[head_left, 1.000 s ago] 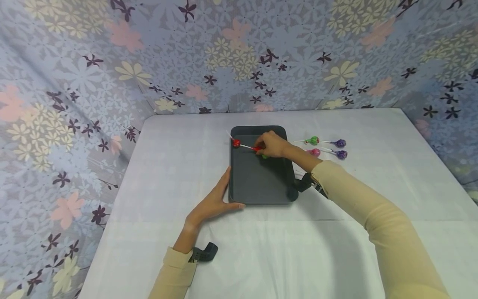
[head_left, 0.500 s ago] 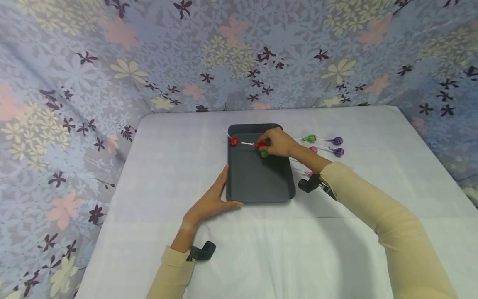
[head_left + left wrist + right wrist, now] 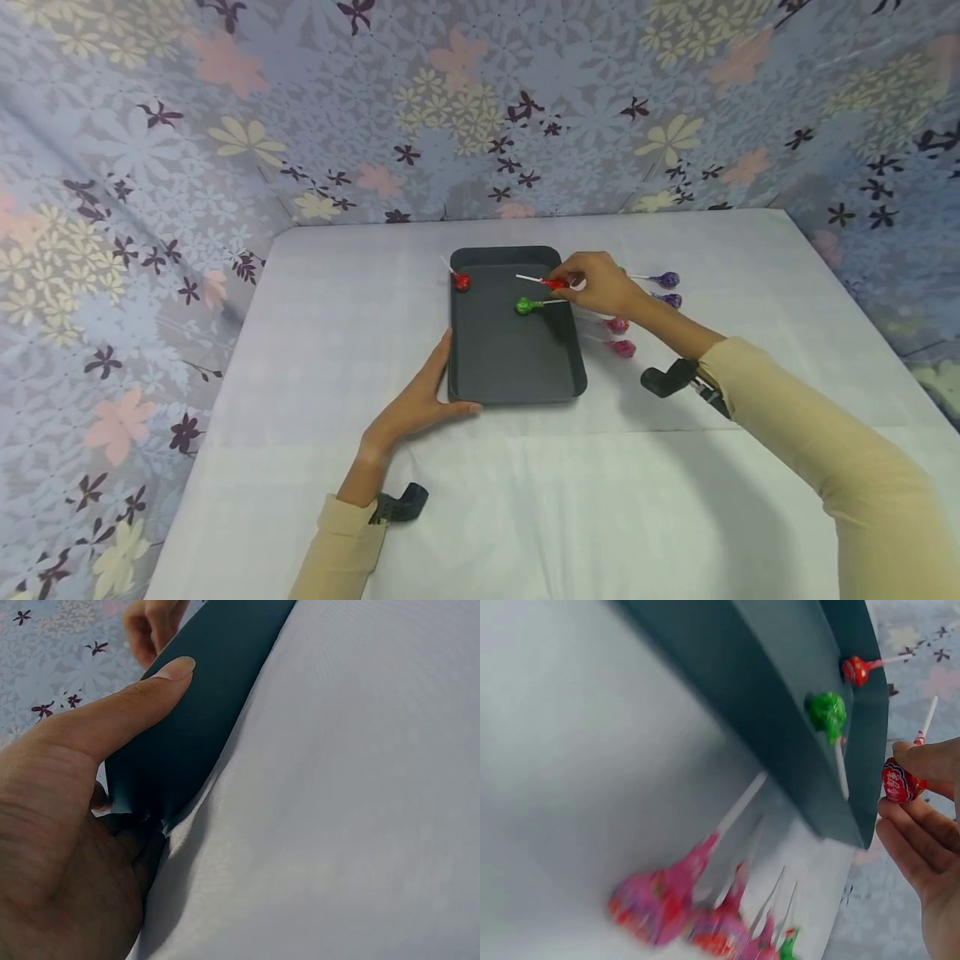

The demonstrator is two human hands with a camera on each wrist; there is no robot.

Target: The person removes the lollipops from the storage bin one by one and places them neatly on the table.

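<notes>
My right hand (image 3: 600, 283) pinches a red-wrapped lollipop (image 3: 557, 284) by its candy end, over the right rim of the dark grey tray (image 3: 517, 358). Its white stick points left in the head view; the red wrapper (image 3: 900, 780) shows between thumb and fingers in the right wrist view. My left hand (image 3: 416, 408) rests against the tray's near-left corner, thumb (image 3: 142, 701) straight along the near wall, fingers along the left side. Inside the tray lie a green lollipop (image 3: 524, 306) and, at the left wall, another red lollipop (image 3: 462, 282), its stick over the rim.
Right of the tray on the white cloth lie two pink lollipops (image 3: 621, 348) and two purple lollipops (image 3: 668, 280). A green lollipop (image 3: 789, 943) there is mostly hidden behind my right hand in the head view. A floral cloth (image 3: 480, 108) hangs behind the table.
My right hand has moved right with the red lollipop, from the tray's upper middle to its right rim, uncovering the green lollipop. My left hand keeps its place at the corner.
</notes>
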